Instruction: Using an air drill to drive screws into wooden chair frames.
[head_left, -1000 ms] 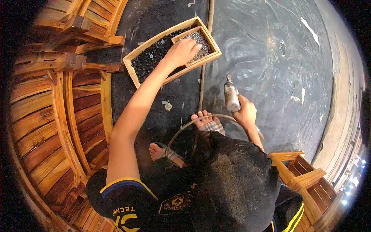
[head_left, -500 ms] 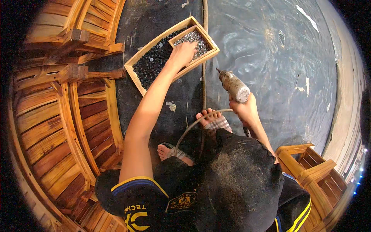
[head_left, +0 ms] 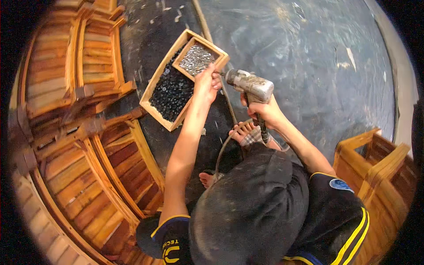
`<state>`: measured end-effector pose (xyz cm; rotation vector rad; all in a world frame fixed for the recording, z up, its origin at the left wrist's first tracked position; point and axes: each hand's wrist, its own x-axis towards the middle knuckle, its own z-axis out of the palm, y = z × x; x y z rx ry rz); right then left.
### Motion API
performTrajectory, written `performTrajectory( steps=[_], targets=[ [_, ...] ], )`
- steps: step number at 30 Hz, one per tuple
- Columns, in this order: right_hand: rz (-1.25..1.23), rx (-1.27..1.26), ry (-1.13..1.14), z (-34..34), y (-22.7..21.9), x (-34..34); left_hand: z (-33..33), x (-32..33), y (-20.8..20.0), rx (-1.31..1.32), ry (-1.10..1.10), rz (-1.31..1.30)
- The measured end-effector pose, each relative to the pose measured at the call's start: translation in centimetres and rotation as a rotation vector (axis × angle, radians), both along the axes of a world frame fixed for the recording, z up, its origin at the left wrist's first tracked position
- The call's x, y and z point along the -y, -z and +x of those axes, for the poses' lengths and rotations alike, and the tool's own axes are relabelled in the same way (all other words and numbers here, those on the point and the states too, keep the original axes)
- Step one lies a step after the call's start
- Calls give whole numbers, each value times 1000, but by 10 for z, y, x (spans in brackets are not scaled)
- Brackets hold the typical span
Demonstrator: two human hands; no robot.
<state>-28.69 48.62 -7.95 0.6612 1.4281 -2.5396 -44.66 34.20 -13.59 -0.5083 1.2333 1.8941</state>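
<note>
My right hand (head_left: 267, 112) is wrapped round the grip of a worn, grey air screwdriver (head_left: 251, 85), its bit pointing left. At the bit's tip, my left hand (head_left: 206, 85) has its fingers curled together; whatever they pinch is hidden. That hand is over the near right edge of a wooden box (head_left: 154, 85). Small black round pieces (head_left: 172, 95) fill most of the box. A smaller wooden tray (head_left: 177, 66) in its far corner holds many silver screws (head_left: 196, 58).
Slatted wooden furniture (head_left: 92, 176) crowds the left side. Another wooden piece (head_left: 375, 172) stands at the lower right. A pale hose (head_left: 222, 152) loops near my feet, and a dark sheet (head_left: 309, 88) covers the floor, with a ridge (head_left: 203, 22) across it.
My left hand has come out of the screws and moved to the bit's tip. My right hand has brought the screwdriver up and left, turning its bit toward the left hand.
</note>
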Motion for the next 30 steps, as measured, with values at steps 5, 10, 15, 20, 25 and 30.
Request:
performTrajectory(
  steps=[5, 10, 15, 20, 25, 30],
  targets=[
    [-124, -24, 15, 2, 14, -3, 5, 0, 12, 82, -142, 137],
    [-163, -21, 82, 6, 20, -10, 10, -20, 13, 2, -174, 63],
    [-231, -34, 124, 0, 10, -14, -5, -42, 1, -102, -164, 110],
    [-441, -145, 218, -20, 6, 8, -34, -32, -29, -304, -93, 16],
    [-587, -105, 259, -11, 23, 27, -17, -38, -28, -235, -158, -176],
    [-805, 89, 234, 13, 47, 29, 13, -24, 15, -117, -76, -179]
  ],
)
